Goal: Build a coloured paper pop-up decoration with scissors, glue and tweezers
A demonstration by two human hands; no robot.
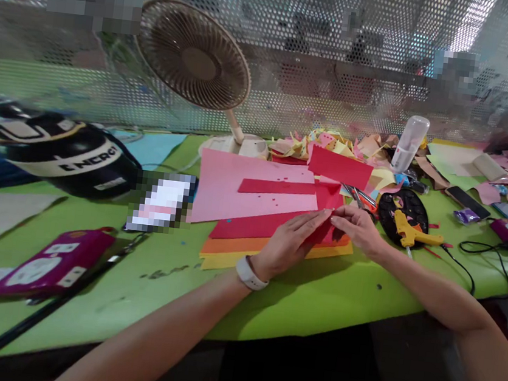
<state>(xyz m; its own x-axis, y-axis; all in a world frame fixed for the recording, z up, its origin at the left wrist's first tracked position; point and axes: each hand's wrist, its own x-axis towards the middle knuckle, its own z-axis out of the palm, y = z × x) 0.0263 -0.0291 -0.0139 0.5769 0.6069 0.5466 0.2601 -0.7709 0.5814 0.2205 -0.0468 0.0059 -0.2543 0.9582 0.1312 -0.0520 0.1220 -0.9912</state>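
Observation:
My left hand (297, 238), with a white band at the wrist, bends over the stacked coloured paper. Its fingers are held together on a piece of red paper (329, 196), reaching to its edge. Opposite it, my right hand (357, 228) pinches the same area, thumb and fingertips meeting those of the left. The exact fold or edge between the fingers is partly hidden. Beneath lie a red sheet (250, 228), an orange sheet (233, 247) and a yellow sheet (222, 263). A narrow red strip (277, 187) rests on a pink sheet (218, 180).
Right of my hands are scissors (363, 197), a black palette (402, 198) and a yellow glue gun (414, 232) with its cord. A clear bottle (410, 144) stands behind. Leftward are a fan (199, 62), a black jug (74, 158) and a magenta card holder (57, 260).

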